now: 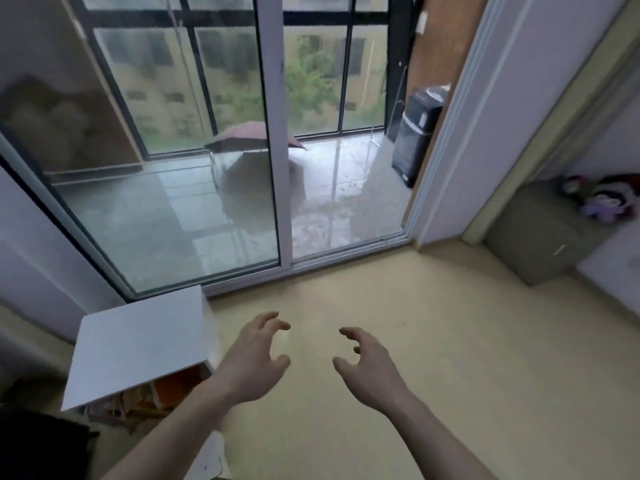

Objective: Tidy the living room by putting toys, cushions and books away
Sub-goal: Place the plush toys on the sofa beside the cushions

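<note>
Two bare hands, left hand (254, 363) and right hand (369, 367), hover over pale yellow floor (450, 358), fingers (273, 322) spread, loosely curled, holding nothing. Purple plush toys (602, 200) lie well apart, far right.

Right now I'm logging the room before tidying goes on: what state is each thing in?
Left hand: empty, fingers loosely curled.
Right hand: empty, fingers loosely curled.
White-framed sliding glass door: closed.
Dark red umbrella: open, on the balcony floor.
Purple plush toy: lying on the grey-green cabinet.
White board: tilted over orange and paper clutter.
</note>
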### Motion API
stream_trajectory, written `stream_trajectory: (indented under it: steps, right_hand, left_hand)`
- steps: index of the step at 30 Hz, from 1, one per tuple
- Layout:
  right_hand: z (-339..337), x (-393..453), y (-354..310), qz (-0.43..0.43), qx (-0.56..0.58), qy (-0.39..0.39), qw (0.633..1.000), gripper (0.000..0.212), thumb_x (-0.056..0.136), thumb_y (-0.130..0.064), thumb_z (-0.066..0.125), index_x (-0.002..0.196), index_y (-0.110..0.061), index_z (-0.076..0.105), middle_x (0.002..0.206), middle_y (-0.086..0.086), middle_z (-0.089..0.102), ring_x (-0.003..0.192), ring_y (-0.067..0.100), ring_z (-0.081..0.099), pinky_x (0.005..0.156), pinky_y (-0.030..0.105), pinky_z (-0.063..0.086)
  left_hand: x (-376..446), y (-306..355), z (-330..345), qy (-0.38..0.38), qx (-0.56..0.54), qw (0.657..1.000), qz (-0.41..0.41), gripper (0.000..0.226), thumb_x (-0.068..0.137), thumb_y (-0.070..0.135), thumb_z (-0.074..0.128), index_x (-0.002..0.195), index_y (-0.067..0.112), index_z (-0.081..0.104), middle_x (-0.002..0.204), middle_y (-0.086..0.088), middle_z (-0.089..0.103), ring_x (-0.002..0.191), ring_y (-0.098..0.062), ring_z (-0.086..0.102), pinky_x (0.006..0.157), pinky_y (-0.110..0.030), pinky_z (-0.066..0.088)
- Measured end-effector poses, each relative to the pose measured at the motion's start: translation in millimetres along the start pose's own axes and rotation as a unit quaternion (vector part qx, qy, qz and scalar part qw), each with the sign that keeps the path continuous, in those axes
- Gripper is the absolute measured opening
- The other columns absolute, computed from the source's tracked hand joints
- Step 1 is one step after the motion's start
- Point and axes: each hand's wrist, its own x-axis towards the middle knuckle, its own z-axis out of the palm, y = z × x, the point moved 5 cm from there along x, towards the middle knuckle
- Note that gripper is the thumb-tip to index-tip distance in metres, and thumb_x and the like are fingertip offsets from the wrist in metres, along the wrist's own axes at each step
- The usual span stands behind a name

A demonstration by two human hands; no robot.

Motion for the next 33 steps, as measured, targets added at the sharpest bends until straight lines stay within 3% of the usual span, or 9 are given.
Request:
stream_trajectory:
  steps: [7, 12, 17, 23, 27, 33]
  right_hand:
    - [-140, 27, 26, -0.014, 0.033, 0.097, 0.995, 0.053, 0.091, -0.035, 0.062, 0.141, -0.041, 0.046, 0.138, -0.027, 0.045, 0.121, 0.001, 0.051, 0.102, 0.021, 0.041]
    - [-219, 70, 40, 0.002, 0.041, 0.152, 0.987, 0.052, 0.092, -0.036, 0.063, 0.14, -0.043, 0.045, 0.137, -0.027, 0.045, 0.119, 0.0, 0.052, 0.097, 0.023, 0.045]
    - [-299, 105, 59, 0.016, 0.046, 0.215, 0.975, 0.05, 0.091, -0.037, 0.063, 0.137, -0.046, 0.045, 0.137, -0.028, 0.045, 0.118, -0.004, 0.051, 0.095, 0.022, 0.046]
    - [-406, 110, 115, 0.043, 0.046, 0.295, 0.954, 0.049, 0.091, -0.039, 0.063, 0.136, -0.047, 0.046, 0.134, -0.025, 0.047, 0.119, -0.004, 0.049, 0.103, 0.026, 0.045]
    - [-489, 115, 174, 0.055, 0.053, 0.343, 0.936, 0.05, 0.09, -0.037, 0.065, 0.136, -0.047, 0.047, 0.134, -0.026, 0.049, 0.119, -0.004, 0.05, 0.102, 0.027, 0.047]
    - [-594, 126, 249, 0.059, 0.04, 0.338, 0.938, 0.05, 0.091, -0.037, 0.067, 0.136, -0.044, 0.047, 0.134, -0.026, 0.05, 0.119, -0.004, 0.052, 0.097, 0.023, 0.046]
  left_hand:
    - [88, 136, -8, 0.007, 0.027, 0.989, 0.148, 0.048, 0.091, 0.037, 0.064, 0.135, 0.044, 0.047, 0.153, 0.03, 0.025, 0.138, -0.005, 0.037, 0.109, -0.026, 0.039]
    - [159, 206, -19, 0.009, 0.011, 0.98, 0.201, 0.046, 0.091, 0.036, 0.065, 0.134, 0.045, 0.049, 0.152, 0.033, 0.026, 0.119, -0.001, 0.048, 0.104, -0.029, 0.039]
    - [242, 280, -7, -0.001, 0.033, 0.961, 0.273, 0.047, 0.093, 0.033, 0.064, 0.136, 0.042, 0.049, 0.153, 0.03, 0.026, 0.14, -0.003, 0.032, 0.104, -0.019, 0.029]
    - [308, 406, 41, -0.05, 0.071, 0.931, 0.355, 0.048, 0.094, 0.035, 0.062, 0.139, 0.041, 0.046, 0.154, 0.029, 0.026, 0.141, -0.003, 0.031, 0.109, -0.018, 0.029]
    - [347, 500, 84, -0.061, 0.079, 0.914, 0.393, 0.048, 0.094, 0.034, 0.061, 0.139, 0.04, 0.047, 0.152, 0.031, 0.026, 0.14, -0.002, 0.033, 0.099, -0.012, 0.026]
    - [385, 605, 144, -0.063, 0.066, 0.914, 0.394, 0.047, 0.095, 0.03, 0.063, 0.139, 0.038, 0.048, 0.151, 0.028, 0.028, 0.139, -0.005, 0.035, 0.097, -0.014, 0.025]
